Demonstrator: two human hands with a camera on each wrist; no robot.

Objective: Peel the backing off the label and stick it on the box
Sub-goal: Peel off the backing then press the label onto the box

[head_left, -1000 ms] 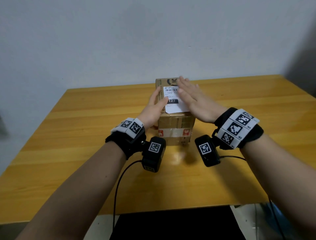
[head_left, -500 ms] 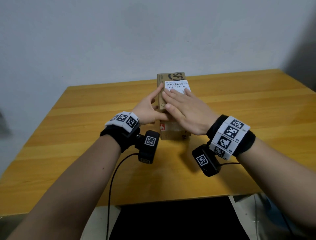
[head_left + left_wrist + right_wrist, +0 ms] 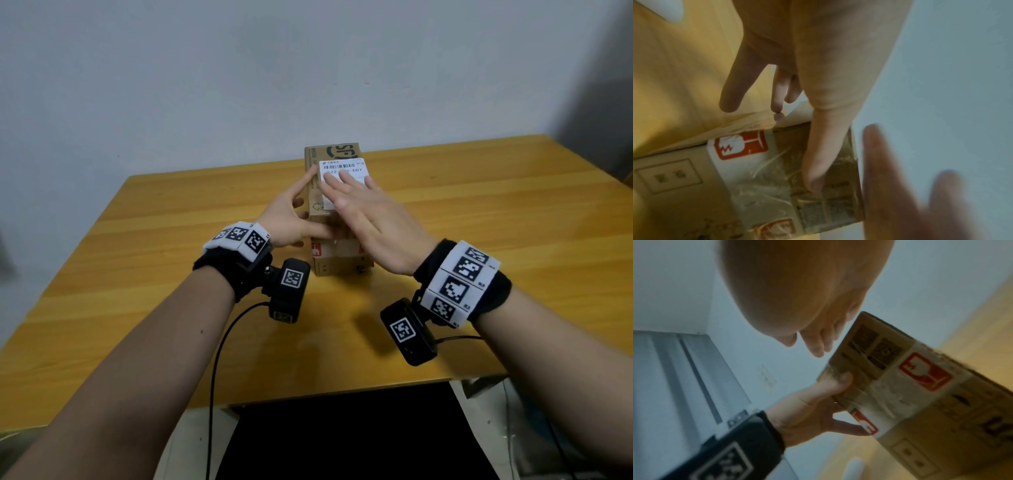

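Observation:
A brown cardboard box [image 3: 322, 212] stands on the wooden table, its near end taped and marked with red fragile signs [image 3: 741, 145]. A white label [image 3: 342, 169] with a barcode lies flat on the box top. My right hand [image 3: 363, 209] is spread flat over the label, straight fingers pressing it down. My left hand [image 3: 291, 212] braces the box's left side: its index finger points along the top left edge, its thumb [image 3: 818, 159] lies across the near top edge. The label's lower part is hidden under my right hand. The box [image 3: 900, 378] fills the right wrist view.
The wooden table [image 3: 479, 212] extends on both sides of the box, and a pale wall rises right behind it. A black cable [image 3: 219, 359] hangs from the left wrist camera over the table's front edge.
My right hand slid back toward me over the label, then forward again, smoothing it. The left hand shifted from pinching the label's edge to bracing the box side.

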